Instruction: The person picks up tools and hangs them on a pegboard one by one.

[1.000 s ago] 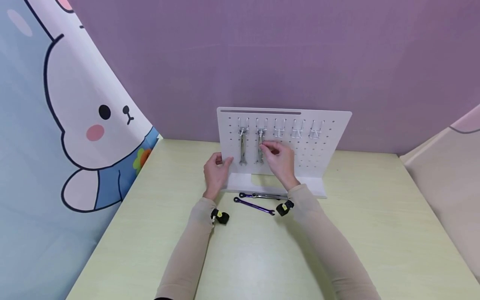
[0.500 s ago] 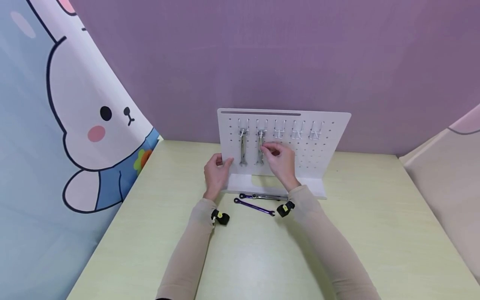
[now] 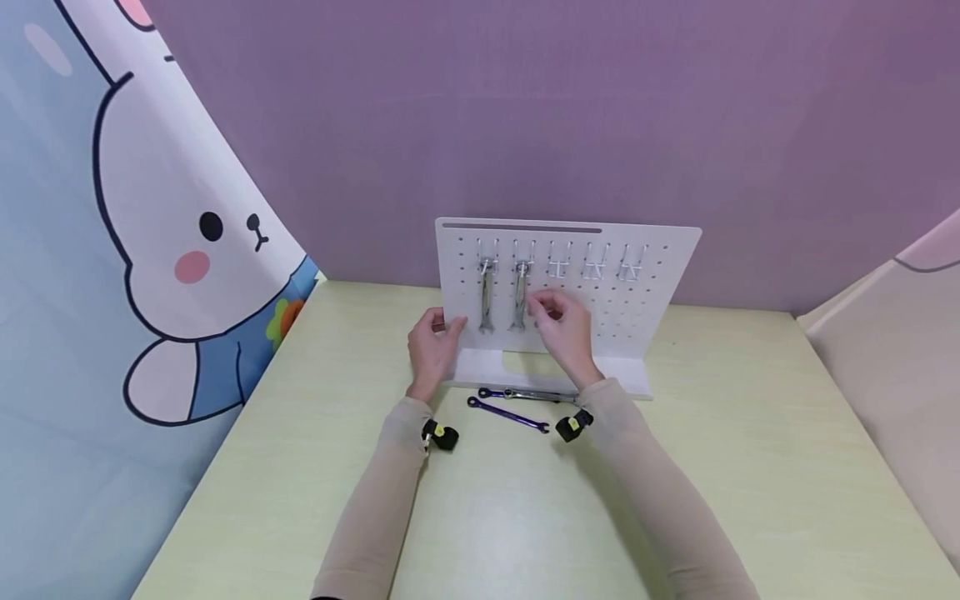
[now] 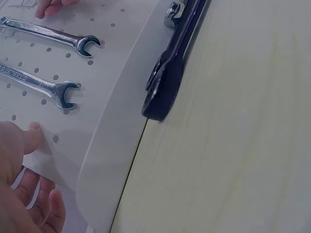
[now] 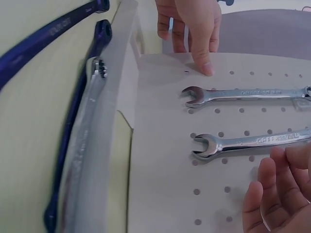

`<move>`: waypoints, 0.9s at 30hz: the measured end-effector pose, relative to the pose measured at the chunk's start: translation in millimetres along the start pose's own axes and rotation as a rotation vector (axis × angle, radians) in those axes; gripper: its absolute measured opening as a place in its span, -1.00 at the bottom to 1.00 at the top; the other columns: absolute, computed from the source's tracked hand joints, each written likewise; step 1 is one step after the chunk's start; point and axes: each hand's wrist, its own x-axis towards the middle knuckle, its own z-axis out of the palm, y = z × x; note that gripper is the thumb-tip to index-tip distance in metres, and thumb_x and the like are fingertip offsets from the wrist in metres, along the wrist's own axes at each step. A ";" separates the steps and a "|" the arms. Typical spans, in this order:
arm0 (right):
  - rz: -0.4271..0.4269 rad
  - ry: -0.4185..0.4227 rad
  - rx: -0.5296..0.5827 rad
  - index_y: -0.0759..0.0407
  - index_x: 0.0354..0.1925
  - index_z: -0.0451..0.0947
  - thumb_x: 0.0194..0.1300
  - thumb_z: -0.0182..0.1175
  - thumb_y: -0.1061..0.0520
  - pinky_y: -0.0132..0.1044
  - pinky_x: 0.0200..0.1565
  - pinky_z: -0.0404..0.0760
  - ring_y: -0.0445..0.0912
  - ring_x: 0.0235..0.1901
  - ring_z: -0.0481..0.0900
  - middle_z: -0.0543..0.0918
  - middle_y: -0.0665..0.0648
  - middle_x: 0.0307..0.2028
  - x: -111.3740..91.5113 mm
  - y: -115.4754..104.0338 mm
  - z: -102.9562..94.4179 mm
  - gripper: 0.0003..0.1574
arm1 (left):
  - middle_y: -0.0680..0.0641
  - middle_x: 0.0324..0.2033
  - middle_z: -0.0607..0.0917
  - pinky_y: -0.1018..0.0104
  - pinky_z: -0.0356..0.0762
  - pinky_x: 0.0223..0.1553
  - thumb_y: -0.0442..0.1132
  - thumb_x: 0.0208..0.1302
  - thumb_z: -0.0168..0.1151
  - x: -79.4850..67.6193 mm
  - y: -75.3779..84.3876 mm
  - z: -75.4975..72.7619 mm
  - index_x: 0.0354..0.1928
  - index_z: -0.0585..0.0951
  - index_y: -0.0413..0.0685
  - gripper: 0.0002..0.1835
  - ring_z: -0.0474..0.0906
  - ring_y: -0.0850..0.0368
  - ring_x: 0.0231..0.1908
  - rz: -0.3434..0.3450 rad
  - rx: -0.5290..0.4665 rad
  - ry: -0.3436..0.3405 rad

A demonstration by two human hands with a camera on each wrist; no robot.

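A white pegboard point(image 3: 622, 325) stands upright on the table, with two silver combination wrenches hanging from its left hooks. My left hand point(image 3: 432, 346) grips the board's left edge, thumb on the front and fingers behind it. Just right of the second hanging wrench point(image 3: 520, 298) is my right hand point(image 3: 564, 329), its fingers loosely bent and holding nothing. The first hanging wrench point(image 4: 43, 87) shows its open end down near my left thumb. A purple wrench point(image 3: 508, 415) lies on the table, and behind it a silver wrench point(image 5: 80, 160) lies against another purple wrench point(image 5: 65, 155).
Several bare wire hooks point(image 3: 595, 260) line the board to the right of the hanging wrenches. The pale wooden table point(image 3: 480, 517) spreads around the board's base. A purple backdrop point(image 3: 570, 125) rises behind, and a rabbit-print cloth point(image 3: 172, 292) hangs at left.
My right hand has let go of the second hanging wrench and moved slightly right, away from it. The left hand keeps its place on the board's edge.
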 end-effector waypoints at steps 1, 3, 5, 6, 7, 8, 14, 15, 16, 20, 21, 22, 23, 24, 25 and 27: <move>0.009 -0.005 0.005 0.17 -0.06 0.74 0.54 0.27 0.07 -0.39 -0.25 0.61 -0.06 -0.29 0.67 0.81 0.18 -0.19 -1.2 1.1 -0.1 -0.79 | -0.19 -0.04 0.79 -0.07 0.57 0.18 -0.03 0.36 0.48 0.0 -0.1 -0.1 0.05 0.70 -0.12 -0.62 0.66 -0.12 0.03 -0.001 0.001 0.000; 0.030 -0.013 0.016 0.18 -0.04 0.73 0.56 0.25 0.08 -0.39 -0.23 0.63 -0.04 -0.28 0.69 0.81 0.19 -0.18 -3.1 3.3 -0.3 -0.78 | -0.18 -0.04 0.79 -0.07 0.57 0.18 -0.02 0.36 0.48 -0.1 -0.1 -0.2 0.05 0.70 -0.12 -0.62 0.66 -0.12 0.04 -0.007 0.003 -0.002; 0.049 -0.018 0.025 0.18 -0.03 0.72 0.57 0.23 0.07 -0.37 -0.23 0.64 -0.02 -0.28 0.70 0.81 0.19 -0.18 -5.1 5.3 -0.5 -0.77 | -0.18 -0.04 0.79 -0.08 0.57 0.18 -0.02 0.36 0.48 -0.3 0.0 -0.2 0.05 0.70 -0.11 -0.62 0.66 -0.12 0.04 -0.010 0.003 -0.003; 0.058 -0.021 0.028 0.18 -0.03 0.72 0.57 0.22 0.07 -0.36 -0.23 0.64 0.00 -0.28 0.71 0.81 0.19 -0.18 -6.1 6.1 -0.7 -0.77 | -0.18 -0.03 0.79 -0.08 0.57 0.18 -0.02 0.36 0.48 -0.3 0.1 -0.1 0.05 0.70 -0.11 -0.62 0.66 -0.12 0.04 -0.012 0.003 -0.003; 0.066 -0.024 0.032 0.18 -0.02 0.72 0.57 0.22 0.07 -0.35 -0.22 0.64 0.01 -0.28 0.71 0.80 0.19 -0.18 -7.2 6.5 -0.9 -0.76 | -0.18 -0.04 0.79 -0.08 0.57 0.18 -0.02 0.36 0.48 -0.3 0.2 -0.1 0.05 0.70 -0.11 -0.62 0.66 -0.12 0.04 -0.013 0.003 -0.003; 0.073 -0.029 0.033 0.18 -0.02 0.72 0.58 0.21 0.06 -0.35 -0.22 0.63 0.02 -0.28 0.71 0.80 0.19 -0.19 -8.0 7.1 -0.9 -0.76 | -0.18 -0.04 0.79 -0.08 0.57 0.18 -0.02 0.36 0.48 -0.5 0.5 -0.1 0.05 0.70 -0.11 -0.62 0.66 -0.12 0.04 -0.015 0.004 -0.003; 0.073 -0.062 0.028 0.20 0.00 0.72 0.60 0.18 0.06 -0.35 -0.24 0.62 0.08 -0.28 0.72 0.80 0.23 -0.19 -13.2 9.3 -1.8 -0.72 | -0.18 -0.05 0.79 -0.07 0.57 0.17 -0.04 0.36 0.48 -0.8 1.5 0.3 0.04 0.70 -0.11 -0.63 0.66 -0.12 0.03 -0.013 0.000 0.000; 0.073 -0.069 0.025 0.20 0.01 0.72 0.60 0.18 0.06 -0.35 -0.25 0.62 0.08 -0.28 0.72 0.80 0.22 -0.19 -14.3 9.7 -2.0 -0.72 | -0.18 -0.05 0.79 -0.07 0.57 0.17 -0.04 0.36 0.49 -0.8 1.4 0.5 0.04 0.70 -0.11 -0.64 0.66 -0.12 0.03 -0.013 -0.002 0.001; 0.072 -0.077 0.021 0.20 0.01 0.73 0.61 0.18 0.05 -0.35 -0.26 0.62 0.08 -0.28 0.73 0.80 0.22 -0.19 -15.4 10.4 -2.1 -0.71 | -0.18 -0.04 0.79 -0.07 0.57 0.17 -0.04 0.36 0.49 -0.7 1.3 0.5 0.04 0.70 -0.11 -0.64 0.66 -0.12 0.03 -0.013 -0.001 0.002; 0.072 -0.097 0.030 0.20 -0.01 0.75 0.59 0.21 0.01 -0.35 -0.26 0.63 0.06 -0.28 0.72 0.80 0.19 -0.20 -20.3 13.3 -2.7 -0.69 | -0.18 -0.05 0.79 -0.07 0.57 0.16 -0.05 0.36 0.49 -0.7 1.0 0.9 0.04 0.70 -0.12 -0.64 0.66 -0.12 0.03 -0.009 -0.002 0.005; 0.071 -0.099 0.031 0.20 -0.01 0.75 0.59 0.21 0.00 -0.35 -0.26 0.63 0.06 -0.28 0.72 0.81 0.18 -0.20 -21.5 14.3 -2.9 -0.67 | -0.18 -0.06 0.79 -0.07 0.57 0.16 -0.05 0.36 0.49 -0.7 0.8 0.9 0.04 0.70 -0.12 -0.64 0.66 -0.12 0.02 -0.007 -0.001 0.007; 0.068 -0.101 0.036 0.21 0.00 0.75 0.58 0.22 -0.01 -0.35 -0.26 0.64 0.06 -0.28 0.72 0.81 0.18 -0.20 -22.8 15.3 -3.1 -0.66 | -0.18 -0.06 0.79 -0.07 0.57 0.15 -0.05 0.36 0.49 -0.6 0.5 0.9 0.03 0.70 -0.12 -0.64 0.66 -0.12 0.02 -0.006 0.000 0.007; 0.066 -0.101 0.039 0.21 0.00 0.75 0.58 0.22 -0.02 -0.36 -0.27 0.63 0.06 -0.29 0.72 0.81 0.18 -0.20 -24.0 16.2 -3.4 -0.66 | -0.18 -0.06 0.79 -0.07 0.57 0.15 -0.05 0.36 0.49 -0.5 0.4 0.9 0.03 0.70 -0.12 -0.64 0.66 -0.12 0.02 -0.004 0.000 0.008; 0.064 -0.102 0.039 0.21 0.00 0.75 0.58 0.23 -0.03 -0.36 -0.28 0.63 0.05 -0.29 0.72 0.81 0.18 -0.20 -25.3 17.1 -3.8 -0.65 | -0.18 -0.07 0.79 -0.07 0.57 0.15 -0.05 0.36 0.49 -0.4 0.1 1.0 0.03 0.70 -0.12 -0.64 0.66 -0.12 0.02 -0.002 0.001 0.008; 0.063 -0.102 0.042 0.21 0.01 0.75 0.57 0.23 -0.03 -0.37 -0.29 0.62 0.04 -0.30 0.72 0.82 0.19 -0.20 -26.7 18.3 -4.2 -0.65 | -0.17 -0.06 0.78 -0.07 0.57 0.15 -0.05 0.36 0.49 -0.2 -0.3 1.1 0.04 0.70 -0.12 -0.64 0.66 -0.12 0.02 -0.002 0.002 0.007; 0.062 -0.104 0.040 0.21 0.01 0.76 0.56 0.25 -0.03 -0.38 -0.31 0.59 0.01 -0.32 0.70 0.82 0.20 -0.20 -29.4 20.1 -5.3 -0.64 | -0.17 -0.06 0.78 -0.06 0.57 0.15 -0.05 0.37 0.48 0.1 -0.9 1.4 0.04 0.70 -0.11 -0.64 0.65 -0.11 0.02 -0.002 0.002 0.005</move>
